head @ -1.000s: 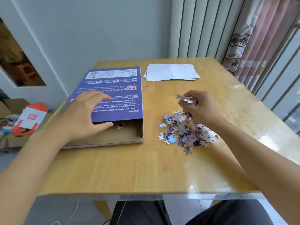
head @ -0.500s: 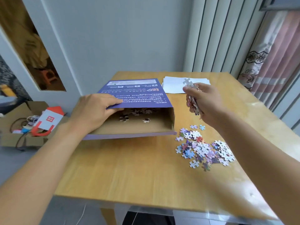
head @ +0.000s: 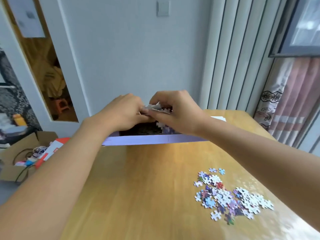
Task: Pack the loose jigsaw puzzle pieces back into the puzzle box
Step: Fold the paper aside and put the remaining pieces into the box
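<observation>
The purple puzzle box (head: 147,140) lies at the table's far side, its front wall facing me and its dark inside showing under my hands. My left hand (head: 121,113) is curled at the box opening and seems to hold up the lid's edge, which is mostly hidden. My right hand (head: 176,111) pinches a small bunch of puzzle pieces (head: 154,107) over the opening, right against my left fingers. A few pieces (head: 161,126) show inside the box below my right hand. A pile of loose puzzle pieces (head: 230,196) lies on the table at the near right.
The wooden table (head: 138,187) runs toward me. White paper (head: 218,118) peeks out behind my right forearm. A cardboard box with cables and a red-white item (head: 26,156) sits on the floor at left. Curtains hang at right.
My right hand has carried the bunch of pieces left to the box opening and met my left hand. The camera has tilted upward and moved closer to the box.
</observation>
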Available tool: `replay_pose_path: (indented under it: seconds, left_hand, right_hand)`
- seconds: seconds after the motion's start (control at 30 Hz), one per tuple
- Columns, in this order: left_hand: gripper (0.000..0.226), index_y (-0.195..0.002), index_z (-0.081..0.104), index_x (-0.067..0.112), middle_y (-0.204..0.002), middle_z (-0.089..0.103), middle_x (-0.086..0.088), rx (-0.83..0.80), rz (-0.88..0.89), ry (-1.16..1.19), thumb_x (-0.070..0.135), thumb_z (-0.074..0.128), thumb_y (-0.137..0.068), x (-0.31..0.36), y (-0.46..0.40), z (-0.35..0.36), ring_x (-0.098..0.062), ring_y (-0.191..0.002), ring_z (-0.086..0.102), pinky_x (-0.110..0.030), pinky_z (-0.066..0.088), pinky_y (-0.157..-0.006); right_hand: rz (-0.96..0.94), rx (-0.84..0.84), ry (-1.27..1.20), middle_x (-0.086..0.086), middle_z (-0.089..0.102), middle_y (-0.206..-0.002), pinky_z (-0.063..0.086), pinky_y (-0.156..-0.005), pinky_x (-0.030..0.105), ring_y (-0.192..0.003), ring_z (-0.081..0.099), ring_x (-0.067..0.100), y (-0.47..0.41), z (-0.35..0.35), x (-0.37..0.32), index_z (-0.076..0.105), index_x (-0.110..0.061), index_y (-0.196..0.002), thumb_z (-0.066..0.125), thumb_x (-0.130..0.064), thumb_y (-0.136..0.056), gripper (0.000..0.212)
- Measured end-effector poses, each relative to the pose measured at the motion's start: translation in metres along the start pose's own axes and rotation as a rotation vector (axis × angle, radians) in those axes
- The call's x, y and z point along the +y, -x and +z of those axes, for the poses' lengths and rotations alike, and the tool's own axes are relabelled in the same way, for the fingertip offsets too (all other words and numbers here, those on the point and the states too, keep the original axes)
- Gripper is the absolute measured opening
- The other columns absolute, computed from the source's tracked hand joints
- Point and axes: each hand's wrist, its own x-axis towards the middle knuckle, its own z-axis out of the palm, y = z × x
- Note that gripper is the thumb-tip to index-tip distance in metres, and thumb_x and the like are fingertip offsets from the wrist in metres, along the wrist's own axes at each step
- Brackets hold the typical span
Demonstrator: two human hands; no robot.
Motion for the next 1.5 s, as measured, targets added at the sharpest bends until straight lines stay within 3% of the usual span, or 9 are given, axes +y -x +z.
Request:
replay_pose_path:
  seconds: [0.1, 0.23, 0.33, 0.6, 0.7, 0.93, 1.03, 1.17, 1.5]
  left_hand:
    - [0.017, -0.074, 0.072, 0.047, -0.054, 0.053, 0.001, -0.016, 0.024, -0.015, 0.039, 0.068, -0.089, -0.001, 0.004, 0.001, -0.016, -0.054, 0.04, -0.031, 0.032, -0.052]
    - [0.014, -0.074, 0.075, 0.045, -0.056, 0.058, 0.008, 0.014, 0.014, 0.034, 0.044, 0.07, -0.087, -0.007, 0.008, 0.005, -0.02, -0.061, 0.05, -0.032, 0.041, -0.059]
    - [0.01, -0.095, 0.076, 0.048, -0.078, 0.074, 0.015, 0.014, 0.013, 0.043, 0.048, 0.07, -0.087, -0.005, 0.012, 0.009, -0.017, -0.079, 0.065, -0.035, 0.052, -0.072]
    - [0.016, -0.1, 0.077, 0.043, -0.097, 0.075, 0.016, 0.048, -0.03, 0.036, 0.047, 0.073, -0.085, -0.002, 0.024, 0.021, -0.014, -0.092, 0.066, -0.031, 0.05, -0.078]
    - [0.017, -0.1, 0.077, 0.042, -0.097, 0.076, 0.014, 0.074, -0.036, 0.041, 0.048, 0.073, -0.085, -0.001, 0.027, 0.023, -0.016, -0.094, 0.066, -0.034, 0.051, -0.082]
    - [0.017, -0.102, 0.076, 0.043, -0.097, 0.076, 0.01, 0.102, -0.005, 0.001, 0.049, 0.071, -0.086, 0.005, 0.026, 0.033, -0.021, -0.092, 0.065, -0.037, 0.051, -0.079]
    - [0.017, -0.102, 0.077, 0.043, -0.099, 0.075, 0.01, 0.128, 0.019, -0.007, 0.047, 0.07, -0.087, 0.006, 0.027, 0.037, -0.022, -0.093, 0.065, -0.036, 0.05, -0.078]
    - [0.019, -0.103, 0.077, 0.041, -0.1, 0.075, 0.012, 0.124, 0.041, -0.022, 0.048, 0.068, -0.088, 0.007, 0.026, 0.042, -0.019, -0.093, 0.065, -0.033, 0.048, -0.075]
    - [0.02, -0.107, 0.076, 0.04, -0.105, 0.075, 0.011, 0.153, 0.087, -0.019, 0.047, 0.066, -0.09, 0.013, 0.031, 0.058, -0.024, -0.1, 0.065, -0.041, 0.051, -0.079]
  right_hand:
    - [-0.041, -0.197, 0.11, -0.001, 0.069, -0.074, 0.05, -0.064, 0.036, -0.064, 0.058, 0.017, 0.004, -0.002, 0.0, 0.074, -0.014, -0.095, 0.072, -0.019, -0.088, 0.008]
    - [0.084, -0.406, 0.046, -0.006, 0.075, -0.107, 0.053, -0.092, 0.022, -0.098, 0.07, 0.003, 0.012, -0.013, -0.01, 0.073, -0.017, -0.115, 0.072, -0.003, -0.083, 0.035]
    - [0.171, -0.382, 0.054, -0.006, 0.075, -0.104, 0.056, -0.088, 0.022, -0.093, 0.071, 0.003, 0.019, -0.021, -0.009, 0.074, -0.018, -0.111, 0.075, 0.0, -0.081, 0.035]
    - [0.246, -0.4, -0.001, -0.011, 0.077, -0.084, 0.055, -0.07, 0.015, -0.077, 0.071, -0.001, 0.056, -0.048, -0.019, 0.08, -0.022, -0.095, 0.063, -0.003, -0.087, 0.027]
    - [0.265, -0.614, -0.006, -0.014, 0.075, -0.094, 0.055, -0.079, 0.023, -0.088, 0.069, 0.002, 0.067, -0.043, -0.019, 0.077, -0.027, -0.103, 0.055, -0.008, -0.094, 0.03]
    - [0.351, -0.762, 0.211, -0.013, 0.064, -0.123, 0.044, -0.101, 0.035, -0.111, 0.057, 0.012, 0.051, -0.028, -0.001, 0.061, -0.035, -0.13, 0.041, -0.033, -0.106, 0.031]
    - [0.269, -0.636, 0.221, -0.003, 0.069, -0.115, 0.046, -0.096, 0.04, -0.105, 0.06, 0.019, 0.053, -0.028, -0.005, 0.065, -0.03, -0.126, 0.041, -0.024, -0.105, 0.032]
    - [0.231, -0.679, -0.063, -0.022, 0.069, -0.111, 0.048, -0.095, 0.024, -0.107, 0.061, -0.002, 0.063, -0.027, -0.026, 0.069, -0.027, -0.125, 0.046, -0.018, -0.105, 0.032]
    - [0.484, -0.924, 0.076, -0.022, 0.039, -0.154, 0.022, -0.121, 0.034, -0.143, 0.033, 0.006, 0.055, -0.011, -0.001, 0.04, -0.043, -0.149, 0.026, -0.078, -0.088, 0.071]
